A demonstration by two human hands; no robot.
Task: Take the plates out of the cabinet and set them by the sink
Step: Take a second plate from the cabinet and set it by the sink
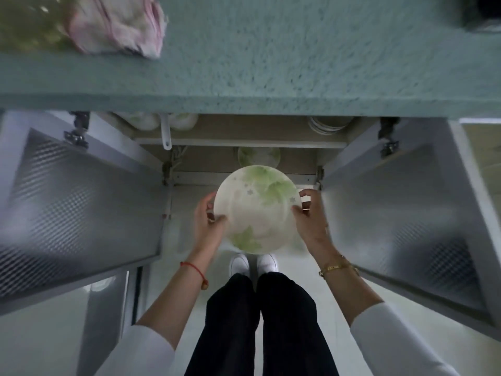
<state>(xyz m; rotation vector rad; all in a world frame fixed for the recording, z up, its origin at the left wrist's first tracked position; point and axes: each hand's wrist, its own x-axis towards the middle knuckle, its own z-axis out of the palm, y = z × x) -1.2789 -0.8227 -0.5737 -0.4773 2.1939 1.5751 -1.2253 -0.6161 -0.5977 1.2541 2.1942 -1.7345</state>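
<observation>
A white plate with green leaf print (257, 210) is held in front of the open cabinet, just outside its lower shelf. My left hand (207, 221) grips its left rim and my right hand (309, 215) grips its right rim. Another plate of the same print (259, 156) lies on the lower shelf behind it. A stack of white plates (328, 126) sits on the upper shelf at the right. White bowls (143, 121) sit on the upper shelf at the left, mostly hidden by the counter.
The green speckled counter (271, 63) overhangs the cabinet. A pink cloth (119, 25) lies on it at the far left. Two cabinet doors (81, 207) (406, 213) stand open to either side. A white utensil handle (166, 134) sticks out from the upper shelf.
</observation>
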